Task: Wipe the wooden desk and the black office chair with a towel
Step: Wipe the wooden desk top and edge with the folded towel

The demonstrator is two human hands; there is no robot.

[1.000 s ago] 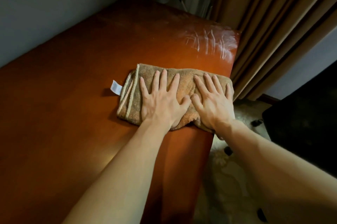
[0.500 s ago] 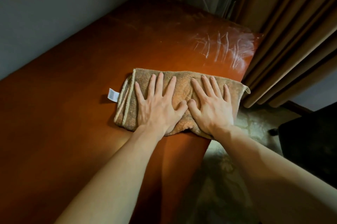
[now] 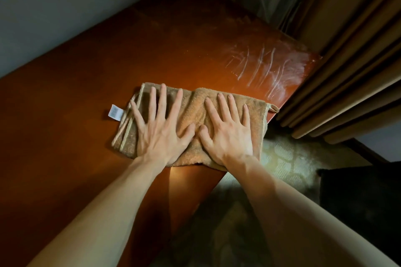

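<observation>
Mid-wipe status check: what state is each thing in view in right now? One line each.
towel: folded, flat on the desk, right end at the desk's edge.
left hand: open, fingers spread, pressing the towel.
right hand: open, fingers spread, pressing the towel.
desk: white streaks near its far right corner, not yet wiped.
care tag: sticking out at the towel's left end.
curtain: hanging in folds beside the desk.
office chair: untouched, mostly out of frame.

Dim scene; warm light pools on the worktop [image 3: 195, 54] centre, glare at far right, corners dark and bowed.
</observation>
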